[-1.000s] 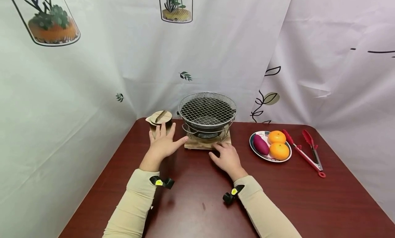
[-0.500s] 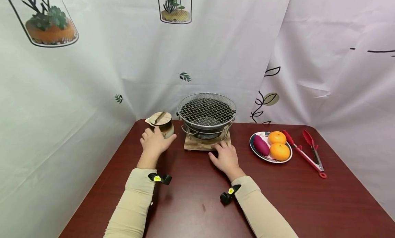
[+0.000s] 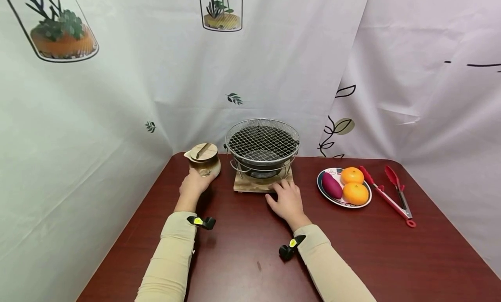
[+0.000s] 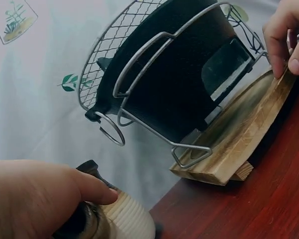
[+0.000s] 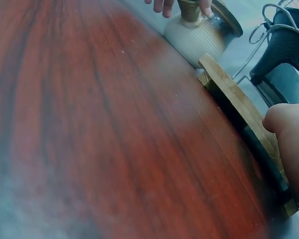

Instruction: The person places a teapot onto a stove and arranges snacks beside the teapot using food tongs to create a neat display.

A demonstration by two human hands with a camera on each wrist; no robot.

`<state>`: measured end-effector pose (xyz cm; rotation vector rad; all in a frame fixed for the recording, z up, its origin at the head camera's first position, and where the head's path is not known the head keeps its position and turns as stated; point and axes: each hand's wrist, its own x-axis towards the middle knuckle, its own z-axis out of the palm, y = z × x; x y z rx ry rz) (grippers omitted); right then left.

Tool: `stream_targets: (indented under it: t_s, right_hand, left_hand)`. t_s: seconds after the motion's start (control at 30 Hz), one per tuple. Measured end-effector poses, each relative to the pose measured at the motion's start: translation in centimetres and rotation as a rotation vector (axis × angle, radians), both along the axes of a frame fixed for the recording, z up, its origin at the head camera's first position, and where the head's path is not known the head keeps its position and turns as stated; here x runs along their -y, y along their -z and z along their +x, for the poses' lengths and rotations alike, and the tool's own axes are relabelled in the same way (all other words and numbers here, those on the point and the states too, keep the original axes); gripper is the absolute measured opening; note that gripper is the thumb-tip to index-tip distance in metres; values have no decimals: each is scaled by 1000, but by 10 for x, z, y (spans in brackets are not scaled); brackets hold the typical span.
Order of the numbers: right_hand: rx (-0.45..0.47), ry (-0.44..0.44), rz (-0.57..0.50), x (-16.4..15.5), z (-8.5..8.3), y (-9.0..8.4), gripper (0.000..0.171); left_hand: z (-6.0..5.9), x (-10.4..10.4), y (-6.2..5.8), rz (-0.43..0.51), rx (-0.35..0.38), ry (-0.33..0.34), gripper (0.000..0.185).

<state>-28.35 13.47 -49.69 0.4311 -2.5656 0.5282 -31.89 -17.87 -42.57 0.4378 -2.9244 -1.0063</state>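
A teapot in brown and cream, with a spout and a flat wooden lid, stands at the table's back left. My left hand grips its side handle, with the thumb on top in the left wrist view; the head view hides most of the fingers. A round black tabletop grill with a wire mesh top sits in a wire frame on a wooden base. My right hand rests its fingertips on the front edge of this base, the fingers loosely bent.
To the right is a plate with two oranges and a purple sweet potato. Red-tipped tongs lie beside it on the dark red table. A white cloth with plant drawings hangs along the back and left.
My left hand has gone from spread fingers in front of the teapot to a grip on its handle. The right hand stays at the base, and the teapot stands where it was.
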Motion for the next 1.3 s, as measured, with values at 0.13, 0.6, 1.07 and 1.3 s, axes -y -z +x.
stream_targets:
  t_s: [0.13,0.6,1.07,1.3]
  right_hand:
    - [10,1,4,0,0,0,29]
    - [-1,-7,11,0,1,2,30]
    - [0,-9,-16,0,2,4,27]
    - [-2,-4,-15,-1,0,6,27]
  left_hand:
    - [-3,-2,5,103,-24,-18,98]
    - [-2,-11,22,368,-201,-124,77]
    - [0,-9,20,348,-286,-145,64]
    - [-2,-8,8,365,-290,-138,55]
